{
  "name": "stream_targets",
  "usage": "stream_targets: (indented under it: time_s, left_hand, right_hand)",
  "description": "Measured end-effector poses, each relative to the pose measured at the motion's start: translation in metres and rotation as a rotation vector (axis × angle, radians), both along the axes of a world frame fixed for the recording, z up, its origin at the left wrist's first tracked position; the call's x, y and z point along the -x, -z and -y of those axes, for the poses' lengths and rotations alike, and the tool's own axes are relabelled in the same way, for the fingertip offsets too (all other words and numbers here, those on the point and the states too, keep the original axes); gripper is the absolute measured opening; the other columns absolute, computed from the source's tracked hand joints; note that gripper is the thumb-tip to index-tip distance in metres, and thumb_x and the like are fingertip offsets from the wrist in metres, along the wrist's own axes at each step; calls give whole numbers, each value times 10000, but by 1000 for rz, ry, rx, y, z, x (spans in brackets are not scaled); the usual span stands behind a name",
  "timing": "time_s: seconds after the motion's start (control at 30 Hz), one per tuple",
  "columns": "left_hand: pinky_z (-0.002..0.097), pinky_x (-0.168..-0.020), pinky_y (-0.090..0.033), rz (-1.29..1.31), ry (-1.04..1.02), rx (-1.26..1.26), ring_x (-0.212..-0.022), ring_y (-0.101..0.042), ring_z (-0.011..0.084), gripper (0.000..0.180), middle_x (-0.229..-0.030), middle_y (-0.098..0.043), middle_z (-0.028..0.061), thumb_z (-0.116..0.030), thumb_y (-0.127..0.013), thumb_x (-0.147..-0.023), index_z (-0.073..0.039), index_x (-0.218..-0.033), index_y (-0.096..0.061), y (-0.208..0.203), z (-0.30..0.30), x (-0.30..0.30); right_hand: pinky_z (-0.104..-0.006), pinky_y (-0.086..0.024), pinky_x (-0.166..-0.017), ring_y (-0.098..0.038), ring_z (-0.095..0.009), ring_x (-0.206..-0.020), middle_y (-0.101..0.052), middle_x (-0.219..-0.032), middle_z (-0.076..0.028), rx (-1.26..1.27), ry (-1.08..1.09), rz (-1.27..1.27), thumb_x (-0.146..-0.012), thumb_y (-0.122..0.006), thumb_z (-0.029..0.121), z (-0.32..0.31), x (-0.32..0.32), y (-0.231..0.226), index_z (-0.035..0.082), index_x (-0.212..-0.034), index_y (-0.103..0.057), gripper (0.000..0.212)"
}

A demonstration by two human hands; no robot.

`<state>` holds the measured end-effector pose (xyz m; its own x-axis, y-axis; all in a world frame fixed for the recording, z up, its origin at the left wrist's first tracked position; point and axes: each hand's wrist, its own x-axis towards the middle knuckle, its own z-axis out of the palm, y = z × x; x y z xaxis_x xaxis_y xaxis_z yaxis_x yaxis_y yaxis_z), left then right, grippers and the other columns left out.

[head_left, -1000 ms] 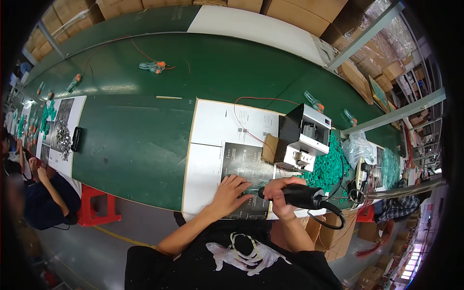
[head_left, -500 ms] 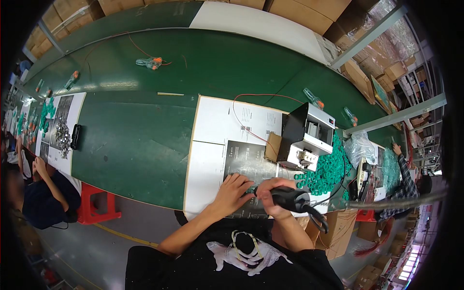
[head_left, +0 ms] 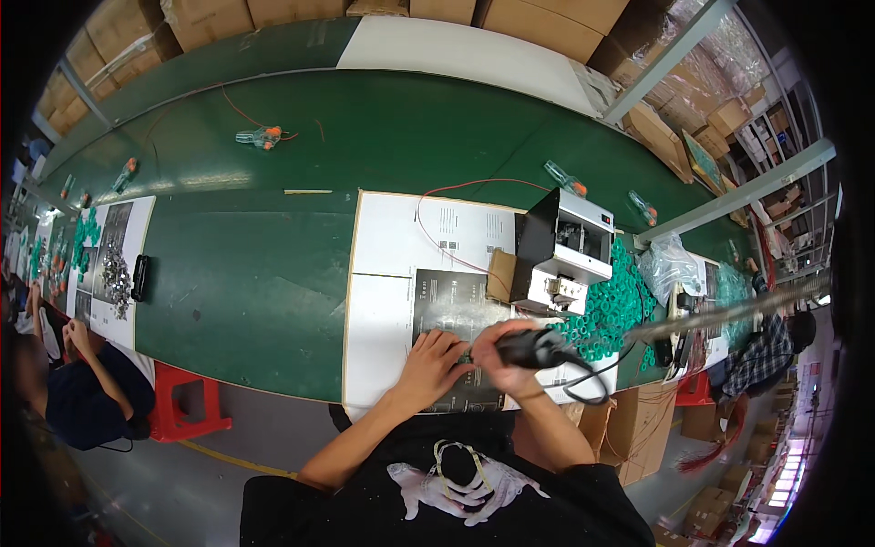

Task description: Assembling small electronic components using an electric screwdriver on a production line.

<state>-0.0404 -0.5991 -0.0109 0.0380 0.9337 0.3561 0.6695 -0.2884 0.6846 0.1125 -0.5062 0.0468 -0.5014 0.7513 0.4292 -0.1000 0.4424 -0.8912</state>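
Observation:
My right hand (head_left: 499, 365) is wrapped round a black electric screwdriver (head_left: 536, 349), which lies nearly level with its cord end to the right. Its tip points left, toward the fingers of my left hand (head_left: 432, 365). That hand rests on the dark printed sheet (head_left: 456, 305), fingers bent and together around something small, mostly hidden. A hint of green shows between the two hands. Just beyond them stands a black and white bench machine (head_left: 565, 251), with a heap of green rings (head_left: 612, 314) along its right side.
A brown cardboard piece (head_left: 500, 273) leans by the machine. Clear-and-orange bottles (head_left: 260, 138) stand along the green bench (head_left: 246, 273). A coiled hanger (head_left: 729, 310) reaches in from the right. Co-workers sit left (head_left: 91, 387) and right (head_left: 761, 356); cardboard boxes (head_left: 643, 428) stand below.
The screwdriver and my right hand have shifted slightly left and up, and its cord has swung into a loop. My left hand stays nearly in place; the whole view has shifted a little.

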Motion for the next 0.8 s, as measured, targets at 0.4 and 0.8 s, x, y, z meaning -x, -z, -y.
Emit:
stream_targets:
  time_s: [0.4,0.8]
  left_hand:
    - [392,-850,-408,-32,4,90,-997,-533,277,418,-1045,-584,85,-299,-746,-869,-54,-1200,-678,-14,-10,-9]
    - [383,-819,-404,-8,-24,95,-960,-555,259,407,-1026,-604,71,-301,-779,-826,-60,-1147,-705,-12,-13,-10]
  right_hand:
    - [-329,-482,-476,-503,-165,-484,-517,-636,-63,-71,350,-394,-937,-643,38,-49,-53,-79,24,-1236,-478,341]
    - [-340,-504,-492,-528,-170,-499,-553,-646,-89,-115,455,-297,-930,-624,-9,-76,-36,-74,5,-1201,-467,314]
